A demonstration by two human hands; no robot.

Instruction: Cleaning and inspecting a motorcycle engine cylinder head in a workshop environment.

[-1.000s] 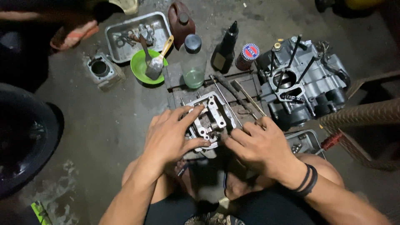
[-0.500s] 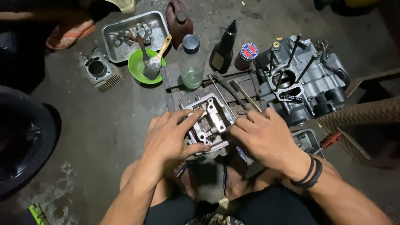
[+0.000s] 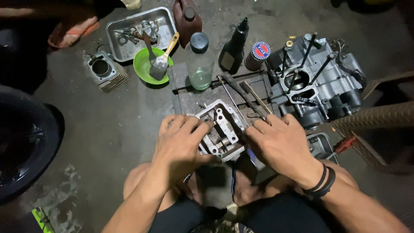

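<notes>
A grey metal cylinder head [image 3: 221, 129] rests on a dark wooden block [image 3: 189, 100] in front of my knees. My left hand [image 3: 181, 144] grips its left side, fingers curled over the top edge. My right hand [image 3: 278, 144] lies against its right side, fingertips on the casting near some thin rods [image 3: 241, 97]. Both wrists come up from the bottom of the view; black bands circle the right wrist [image 3: 319, 183].
An engine crankcase with studs [image 3: 312, 82] stands at right. Behind the block are a clear bottle [image 3: 199, 62], a black bottle [image 3: 233, 47], a small tin [image 3: 258, 55], a green bowl with a brush [image 3: 153, 64], a metal tray [image 3: 136, 32], a cylinder barrel [image 3: 105, 71]. A tyre [image 3: 21, 142] is at left.
Both hands have shifted slightly on the cylinder head and it has turned a little; the view has moved closer. Another person's foot at top left stays put.
</notes>
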